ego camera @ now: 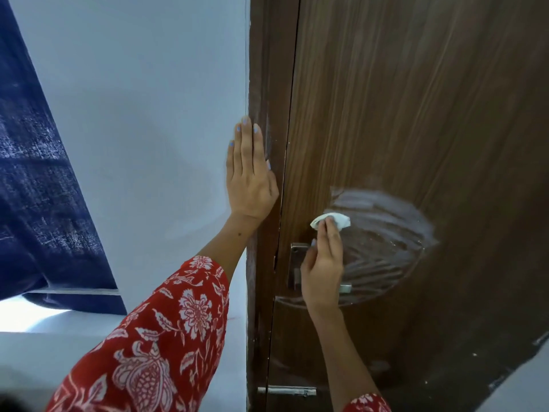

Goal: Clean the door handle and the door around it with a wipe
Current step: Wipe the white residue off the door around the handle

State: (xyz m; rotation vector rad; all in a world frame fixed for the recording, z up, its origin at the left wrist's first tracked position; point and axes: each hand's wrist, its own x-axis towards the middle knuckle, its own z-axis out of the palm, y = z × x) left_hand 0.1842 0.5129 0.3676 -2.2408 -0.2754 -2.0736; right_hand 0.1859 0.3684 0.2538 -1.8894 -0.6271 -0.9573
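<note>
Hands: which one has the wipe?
The right hand, by the door handle, pinches the white wipe. The left hand lies flat, holding nothing.

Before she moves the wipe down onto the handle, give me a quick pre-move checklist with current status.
1. Wipe held in right hand: ok, fingers pinch it against the door.
2. Left hand braced flat at wall and frame: ok.
3. Handle reachable: ok, directly below the wipe.
4. Handle already cleaned: cannot tell, hand partly covers it.
5. Panel beside handle wiped: ok, wet streaks show.
6. Wipe still moist: cannot tell.
</note>
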